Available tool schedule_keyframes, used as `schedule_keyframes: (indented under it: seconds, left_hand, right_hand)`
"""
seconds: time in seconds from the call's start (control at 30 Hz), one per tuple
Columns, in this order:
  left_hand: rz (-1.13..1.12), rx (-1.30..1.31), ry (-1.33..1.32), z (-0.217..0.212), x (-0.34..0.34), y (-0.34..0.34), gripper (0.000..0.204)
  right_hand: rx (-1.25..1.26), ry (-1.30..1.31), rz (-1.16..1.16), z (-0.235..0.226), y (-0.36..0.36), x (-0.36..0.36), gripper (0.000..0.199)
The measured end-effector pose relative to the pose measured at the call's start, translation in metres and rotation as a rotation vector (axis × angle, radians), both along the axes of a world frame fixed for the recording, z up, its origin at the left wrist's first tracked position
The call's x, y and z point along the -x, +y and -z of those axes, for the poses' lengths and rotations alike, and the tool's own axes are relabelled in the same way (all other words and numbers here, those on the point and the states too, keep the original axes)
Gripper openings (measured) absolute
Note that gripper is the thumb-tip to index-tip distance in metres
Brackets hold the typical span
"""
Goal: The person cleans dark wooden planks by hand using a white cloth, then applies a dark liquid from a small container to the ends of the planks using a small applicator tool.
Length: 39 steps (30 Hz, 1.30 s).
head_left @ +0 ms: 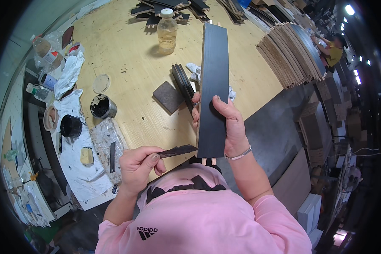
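My right hand (235,125) grips a long dark grey board (213,80) upright, thumb on its face and fingers round the back. Wooden dowels (209,161) stick out of its lower end, and more show at the top. Between thumb and fingers, my left hand (136,166) pinches a thin black-smeared blade-like tool (178,151). The tool's tip meets or nearly meets the board's lower left edge; I cannot tell if it touches. Left of the board a dark square block (168,98) and several dark strips (183,84) lie on the table, with a white cloth partly hidden behind the board.
On the wooden table (131,55) stand a bottle of yellowish liquid (167,31), a tub of black paste (103,106) and a black cup (71,126). A yellow sponge (86,156) lies at left. Stacked boards (290,55) rise at the right edge, near another person (333,53).
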<state>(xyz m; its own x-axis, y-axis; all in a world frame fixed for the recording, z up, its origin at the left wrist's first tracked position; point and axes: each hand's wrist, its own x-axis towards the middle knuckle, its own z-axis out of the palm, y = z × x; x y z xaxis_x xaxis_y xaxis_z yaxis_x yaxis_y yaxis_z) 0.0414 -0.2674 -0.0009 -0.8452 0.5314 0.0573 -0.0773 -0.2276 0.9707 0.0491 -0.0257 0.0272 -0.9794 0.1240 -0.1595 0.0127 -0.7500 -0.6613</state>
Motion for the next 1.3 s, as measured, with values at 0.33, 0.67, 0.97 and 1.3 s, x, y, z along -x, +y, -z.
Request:
schedule_keyframes:
  seconds: [0.33, 0.67, 0.97, 1.3]
  left_hand:
    - [-0.044, 0.049, -0.015, 0.001, -0.004, 0.004, 0.015]
    - [-0.056, 0.036, -0.001, 0.002, -0.007, 0.007, 0.014]
    - [-0.072, 0.073, 0.095, 0.001, -0.009, 0.012, 0.017]
    - [-0.056, 0.115, 0.217, -0.002, -0.004, 0.014, 0.016]
  right_hand:
    - [0.008, 0.016, 0.011, 0.004, 0.004, -0.006, 0.033]
    - [-0.01, 0.02, 0.02, 0.005, 0.004, -0.01, 0.032]
    - [-0.003, -0.015, -0.007, 0.007, 0.011, -0.013, 0.033]
    - [-0.011, -0.04, 0.008, 0.009, 0.01, -0.012, 0.033]
